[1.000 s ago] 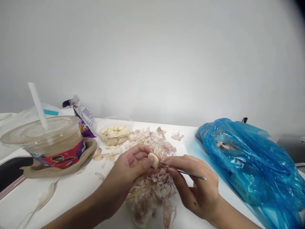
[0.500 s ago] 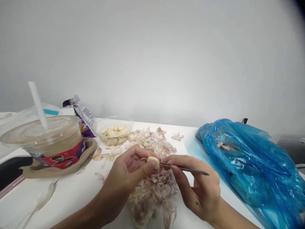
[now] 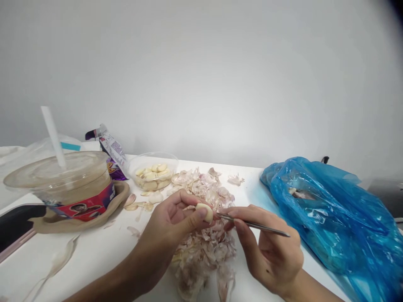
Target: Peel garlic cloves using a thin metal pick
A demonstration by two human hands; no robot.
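Note:
My left hand [image 3: 171, 226] pinches a pale peeled garlic clove [image 3: 205, 212] between thumb and fingers, just above a heap of garlic skins [image 3: 204, 247]. My right hand [image 3: 267, 247] grips a thin metal tool [image 3: 252, 224] like a pen, its tip a little to the right of the clove. Behind the hands stands a clear bowl [image 3: 153, 175] with several peeled cloves in it.
A lidded drink cup with a white straw [image 3: 67, 182] stands at the left on a brown sleeve. A dark phone [image 3: 14, 226] lies at the left edge. A purple snack packet [image 3: 110, 153] sits behind the cup. A crumpled blue plastic bag [image 3: 330, 218] fills the right side.
My right hand has drawn the metal tool a little to the right, away from the clove. My left hand has turned the clove slightly.

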